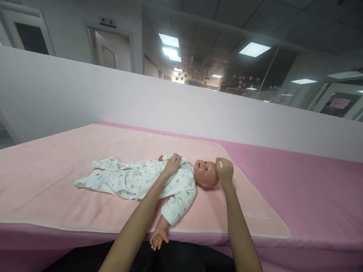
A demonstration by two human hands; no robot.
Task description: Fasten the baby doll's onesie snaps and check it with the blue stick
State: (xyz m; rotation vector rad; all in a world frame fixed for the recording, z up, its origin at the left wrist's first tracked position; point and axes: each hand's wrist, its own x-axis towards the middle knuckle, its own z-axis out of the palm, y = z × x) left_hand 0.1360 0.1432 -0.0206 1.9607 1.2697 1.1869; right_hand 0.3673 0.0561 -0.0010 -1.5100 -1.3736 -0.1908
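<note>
A baby doll [206, 173] in a white printed romper [133, 180] lies on its back on a light pink mat [51, 181], head to the right. My left hand [172, 164] rests on the doll's far shoulder, fingers curled around the romper's cloth. My right hand [225, 170] sits at the top of the doll's head, fingers bent and touching it. The doll's near arm [160, 233] hangs over the mat's front edge.
The mat covers a darker pink bed surface [306, 189]. A pale partition wall [113, 98] runs along the far side. Beyond it are doors, ceiling lights and a glass wall with heart stickers.
</note>
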